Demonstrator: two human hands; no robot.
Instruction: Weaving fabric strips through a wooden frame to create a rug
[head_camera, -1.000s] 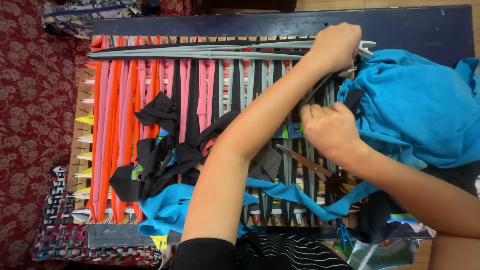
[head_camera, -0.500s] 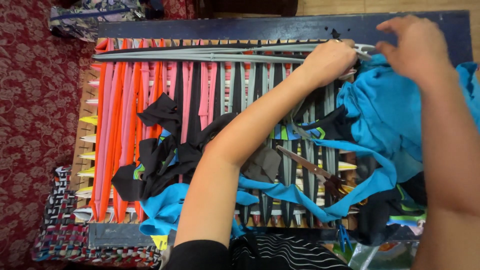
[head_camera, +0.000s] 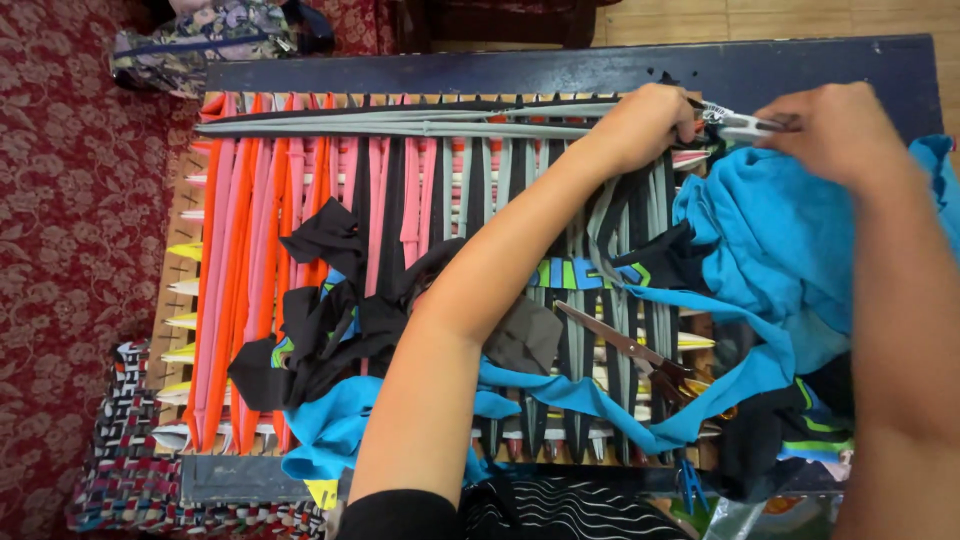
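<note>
Right now my left hand (head_camera: 650, 125) reaches across the loom (head_camera: 190, 250), fingers curled tight at the top right corner, clamped down where the grey strips (head_camera: 420, 125) run sideways across the upright bands. Whether those fingers pinch a strip itself or just press on it, I cannot tell; the knuckles hide the grip. My right hand (head_camera: 840, 130) sits just beside it to the right, fingers bent and closed on the back end of a metal tool (head_camera: 745, 124), whose tip points toward my left fist and touches it or nearly so. Under my right wrist lies a heap of blue cloth (head_camera: 780, 240), with one long blue strip (head_camera: 590, 395) trailing off it down and left across the lower pegs. A pair of scissors (head_camera: 640, 355) rests on the bands near the lower right, blades closed and pointing up-left. Black scraps (head_camera: 330, 330) bunch up beneath my left forearm, and the orange and pink bands (head_camera: 240, 270) stand stretched on the far left. Red patterned carpet (head_camera: 70, 220) lies beside the frame.
</note>
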